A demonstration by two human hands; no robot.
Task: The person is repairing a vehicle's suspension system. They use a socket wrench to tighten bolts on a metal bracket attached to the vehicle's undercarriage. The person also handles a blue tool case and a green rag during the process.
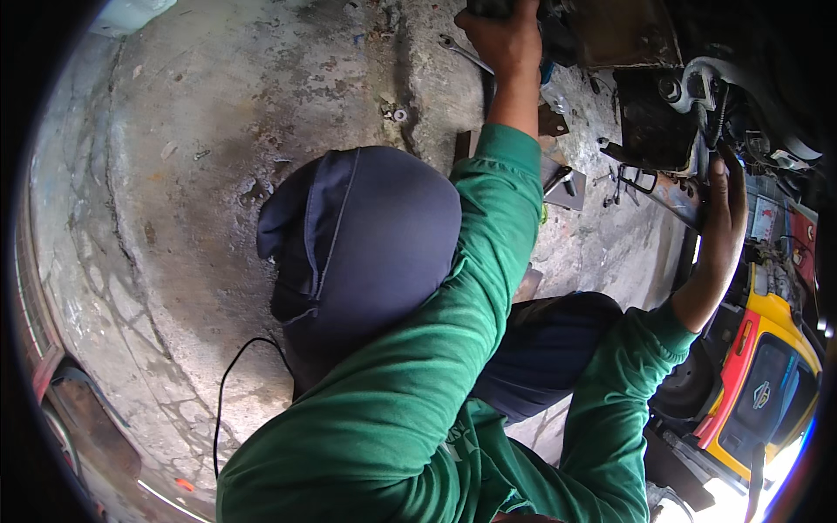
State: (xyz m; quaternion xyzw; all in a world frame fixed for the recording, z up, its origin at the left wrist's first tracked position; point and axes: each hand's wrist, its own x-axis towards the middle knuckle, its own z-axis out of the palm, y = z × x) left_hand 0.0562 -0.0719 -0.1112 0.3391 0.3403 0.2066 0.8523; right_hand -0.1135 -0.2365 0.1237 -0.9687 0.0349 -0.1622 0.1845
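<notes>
At the top edge my left hand (510,39) is closed around a dark object (488,7), partly cut off by the frame, whose kind I cannot make out. A spanner (466,54) lies on the concrete beside that hand. At the right my right hand (725,205) reaches up with its fingers stretched out, the fingertips against the dark metal underparts of a vehicle (741,161). Close above it are a curved grey metal arm (758,96) and a thin coil spring (720,118). Both my arms wear green sleeves.
My bent knees in dark trousers (375,227) stand between my arms. A metal plate (567,187) bears a black-handled tool; several small tools (617,187) lie near it. A metal ring (399,114) lies on the stained concrete. A black cable (222,392) curves at lower left. A yellow and red vehicle (741,383) stands at right.
</notes>
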